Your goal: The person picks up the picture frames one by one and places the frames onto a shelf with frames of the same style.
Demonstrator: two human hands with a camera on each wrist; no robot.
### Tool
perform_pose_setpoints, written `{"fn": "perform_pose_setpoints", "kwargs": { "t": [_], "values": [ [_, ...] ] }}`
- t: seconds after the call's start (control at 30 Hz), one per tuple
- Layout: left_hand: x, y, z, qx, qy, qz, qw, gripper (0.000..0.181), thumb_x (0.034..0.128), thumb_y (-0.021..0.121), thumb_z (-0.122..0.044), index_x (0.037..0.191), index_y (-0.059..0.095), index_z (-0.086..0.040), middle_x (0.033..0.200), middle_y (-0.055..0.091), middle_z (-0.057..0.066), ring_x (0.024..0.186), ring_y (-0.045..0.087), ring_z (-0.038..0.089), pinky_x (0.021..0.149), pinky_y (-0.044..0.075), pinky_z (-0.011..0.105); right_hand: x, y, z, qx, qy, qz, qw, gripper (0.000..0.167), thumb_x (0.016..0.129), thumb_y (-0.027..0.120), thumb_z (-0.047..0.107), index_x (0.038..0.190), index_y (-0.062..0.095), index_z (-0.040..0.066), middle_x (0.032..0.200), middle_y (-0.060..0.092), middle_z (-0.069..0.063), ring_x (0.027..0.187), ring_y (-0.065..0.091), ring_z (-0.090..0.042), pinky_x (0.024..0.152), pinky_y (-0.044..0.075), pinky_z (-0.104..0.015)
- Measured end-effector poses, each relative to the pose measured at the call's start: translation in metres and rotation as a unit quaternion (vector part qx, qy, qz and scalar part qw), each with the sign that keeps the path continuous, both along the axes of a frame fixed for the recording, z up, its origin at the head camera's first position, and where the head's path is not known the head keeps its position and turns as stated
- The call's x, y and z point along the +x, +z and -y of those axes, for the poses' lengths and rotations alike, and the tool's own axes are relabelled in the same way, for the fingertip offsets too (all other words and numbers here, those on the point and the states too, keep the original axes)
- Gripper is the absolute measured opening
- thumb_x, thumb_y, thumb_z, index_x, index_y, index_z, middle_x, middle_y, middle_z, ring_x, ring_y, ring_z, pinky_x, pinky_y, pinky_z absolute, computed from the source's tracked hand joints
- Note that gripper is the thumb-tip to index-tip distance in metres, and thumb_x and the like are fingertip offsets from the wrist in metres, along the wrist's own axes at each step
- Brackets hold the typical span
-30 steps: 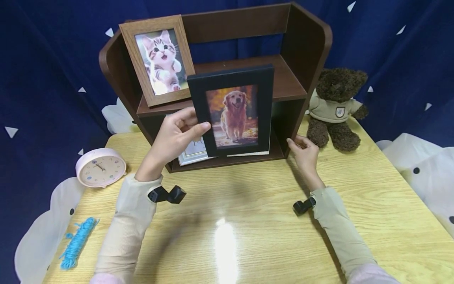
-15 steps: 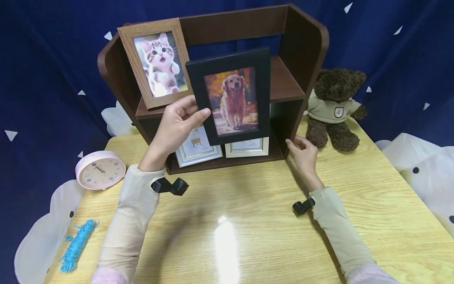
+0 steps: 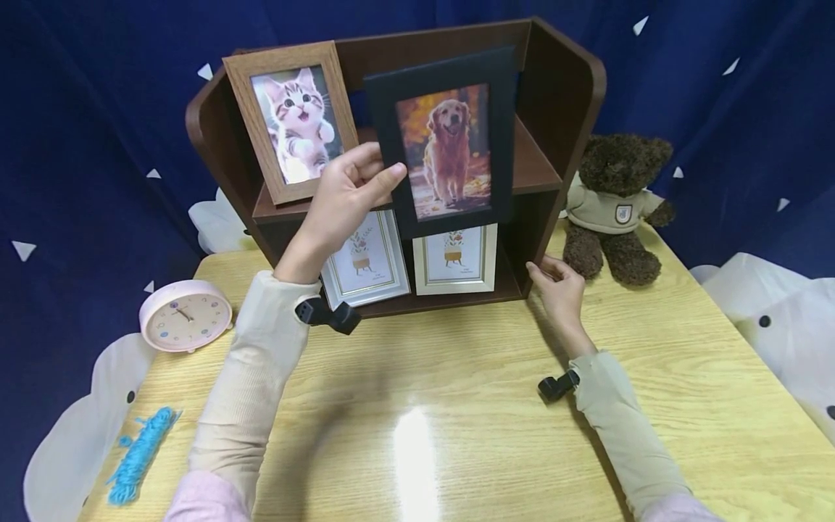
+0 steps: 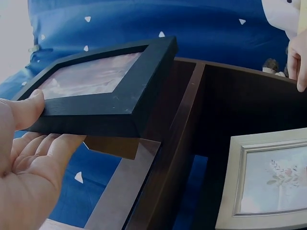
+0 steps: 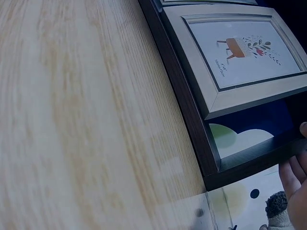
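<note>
My left hand (image 3: 342, 203) pinches the left edge of a black picture frame (image 3: 446, 156) with a dog photo, thumb in front and fingers behind. The frame is held up before the upper level of a dark brown shelf (image 3: 564, 94), and looks tilted in the left wrist view. My right hand (image 3: 559, 296) holds the shelf's right side panel near its base; in the right wrist view the thumb is inside and the fingers outside. A brown wooden frame (image 3: 303, 123) with a kitten photo leans on the upper level. Below stand a white frame (image 3: 367, 261) and a cream frame (image 3: 455, 264).
A pink clock (image 3: 185, 315) and a bundle of blue cord (image 3: 142, 457) lie left on the wooden table (image 3: 470, 406). A brown teddy bear (image 3: 616, 206) sits right of the shelf. A dark blue curtain (image 3: 85, 145) hangs behind.
My left hand has raised the black picture frame and shifted it slightly right, uncovering the two frames on the lower level. My right hand has stayed at the shelf's side panel.
</note>
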State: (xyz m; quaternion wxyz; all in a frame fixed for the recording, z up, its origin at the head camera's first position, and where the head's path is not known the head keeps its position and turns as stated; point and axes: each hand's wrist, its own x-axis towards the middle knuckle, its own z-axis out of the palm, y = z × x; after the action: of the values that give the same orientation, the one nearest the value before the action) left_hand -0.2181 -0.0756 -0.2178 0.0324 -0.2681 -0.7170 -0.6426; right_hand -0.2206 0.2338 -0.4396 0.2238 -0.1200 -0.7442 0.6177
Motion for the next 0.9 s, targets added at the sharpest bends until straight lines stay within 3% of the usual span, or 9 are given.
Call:
{"fn": "perform_pose_setpoints", "kwargs": {
  "t": [0.2, 0.67, 0.9],
  "values": [
    [-0.008, 0.006, -0.004, 0.001, 0.003, -0.007, 1.0000, 0.035, 0.0943, 0.055, -0.003, 0.127, 0.052, 0.009, 0.118, 0.062, 0.026, 0.096, 0.066, 0.010, 0.090, 0.052, 0.030, -0.001, -0.001, 0.000, -0.010, -0.001, -0.007, 0.9999, 0.035, 0.083, 0.074, 0.017, 0.108, 0.067, -0.005, 0.082, 0.063, 0.015, 0.076, 0.062, 0.007, 0.073, 0.052, -0.010],
    [-0.024, 0.015, -0.013, 0.033, 0.004, 0.063, 0.9974, 0.034, 0.0955, 0.054, -0.005, 0.127, 0.052, 0.007, 0.123, 0.060, 0.023, 0.114, 0.060, 0.022, 0.100, 0.046, 0.035, -0.003, -0.004, -0.001, -0.002, -0.009, -0.025, 0.9997, 0.033, 0.083, 0.074, 0.017, 0.105, 0.068, -0.006, 0.078, 0.062, 0.020, 0.076, 0.062, 0.006, 0.072, 0.051, -0.009],
    [-0.033, 0.017, -0.018, 0.018, -0.006, 0.056, 0.9983, 0.034, 0.0974, 0.051, -0.007, 0.129, 0.051, 0.005, 0.125, 0.060, 0.022, 0.117, 0.057, 0.020, 0.101, 0.045, 0.033, -0.002, -0.004, -0.001, -0.002, -0.005, -0.022, 0.9997, 0.032, 0.083, 0.074, 0.016, 0.105, 0.068, -0.007, 0.077, 0.062, 0.021, 0.076, 0.062, 0.006, 0.072, 0.051, -0.009]
  ]
}}
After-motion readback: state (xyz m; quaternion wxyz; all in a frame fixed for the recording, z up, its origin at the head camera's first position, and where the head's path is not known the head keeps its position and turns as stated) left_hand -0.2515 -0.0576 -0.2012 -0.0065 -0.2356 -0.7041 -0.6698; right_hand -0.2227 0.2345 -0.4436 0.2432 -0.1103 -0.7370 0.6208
